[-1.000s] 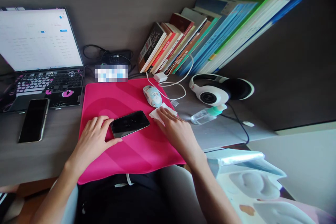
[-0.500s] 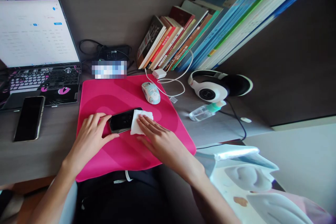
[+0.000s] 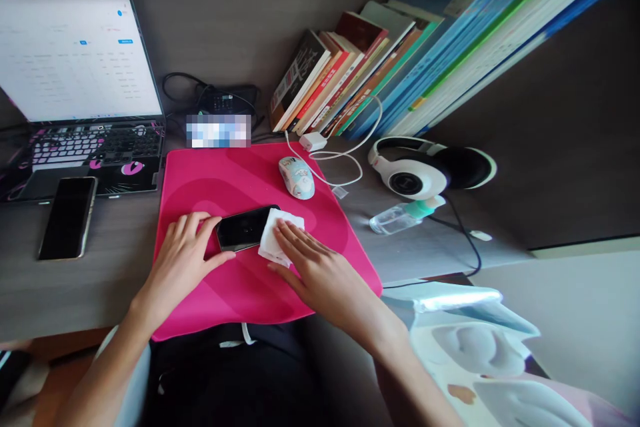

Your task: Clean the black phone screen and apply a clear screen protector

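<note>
A black smartphone (image 3: 242, 229) lies screen up on the pink desk mat (image 3: 225, 307). At its left end my left hand (image 3: 187, 253) grips it, thumb on the near corner and forefinger on the far one. My right hand (image 3: 320, 267) presses a folded white tissue (image 3: 269, 244) with its fingertips onto the phone's right end. The tissue covers that end and hangs over the near edge. The right fingers are close together and nearly straight, with the thumb tucked below the tissue.
Behind the mat's right part sit a patterned mouse (image 3: 297, 179) and a white charger (image 3: 313, 141). A clear spray bottle (image 3: 393, 219) lies beside white headphones (image 3: 407, 181). Books (image 3: 345, 80) lean at the back. To the left are a laptop (image 3: 85, 93) and another phone (image 3: 69, 219).
The tissue under my right hand has slid slightly right and towards me across the phone. My left hand keeps its grip. The whole view has shifted a little.
</note>
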Available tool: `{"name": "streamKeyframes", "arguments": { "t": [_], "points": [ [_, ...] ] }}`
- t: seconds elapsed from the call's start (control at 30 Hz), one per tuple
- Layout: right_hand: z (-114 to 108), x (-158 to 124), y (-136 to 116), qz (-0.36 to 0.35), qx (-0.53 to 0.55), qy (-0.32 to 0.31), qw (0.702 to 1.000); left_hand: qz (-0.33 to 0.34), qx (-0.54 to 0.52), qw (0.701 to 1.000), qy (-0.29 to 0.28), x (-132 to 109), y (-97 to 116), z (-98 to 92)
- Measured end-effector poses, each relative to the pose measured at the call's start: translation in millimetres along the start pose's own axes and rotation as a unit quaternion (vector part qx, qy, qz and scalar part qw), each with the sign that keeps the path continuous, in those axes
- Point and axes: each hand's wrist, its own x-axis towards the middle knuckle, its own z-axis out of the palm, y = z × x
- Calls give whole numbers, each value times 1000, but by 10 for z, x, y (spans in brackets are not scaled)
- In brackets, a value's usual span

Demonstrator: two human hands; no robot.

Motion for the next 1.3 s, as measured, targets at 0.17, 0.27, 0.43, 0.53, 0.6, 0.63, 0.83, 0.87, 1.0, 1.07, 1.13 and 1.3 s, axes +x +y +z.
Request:
{"name": "streamKeyframes", "arguments": {
  "t": [0.17,0.27,0.43,0.53,0.6,0.63,0.83,0.87,1.0,1.07,1.13,1.3],
  "points": [
    [178,306,78,-16,13,8,1000,6,2,1000,14,-9,-16,20],
    [179,270,68,-29,13,4,999,5,4,1000,23,-16,-11,34],
    [96,-19,-53,-60,-2,-1,998,3,-3,1000,16,-24,2,31],
    [137,128,-46,-61,1,-11,998,8,-8,1000,11,-24,-6,31],
    [183,321,-18,-67,13,-22,997,8,-7,1000,16,-23,-11,37],
    [197,403,-10,-69,17,-23,997,6,-5,1000,18,-24,-11,41],
    [119,203,-160,-80,2,-25,996,-9,0,1000,10,-41,17,51],
    [98,121,-193,-86,-2,-26,996,-7,-1,1000,11,-42,19,50],
    [114,117,-257,-78,-3,-26,997,3,-3,1000,13,-40,-11,52],
    [181,299,-251,-77,0,-25,997,6,-3,1000,11,-39,-34,63],
    [244,484,-241,-79,4,-15,997,7,0,1000,10,-39,-51,79],
    [251,433,-320,-103,-1,-9,995,-14,7,1000,24,-45,-44,118]
  ]
}}
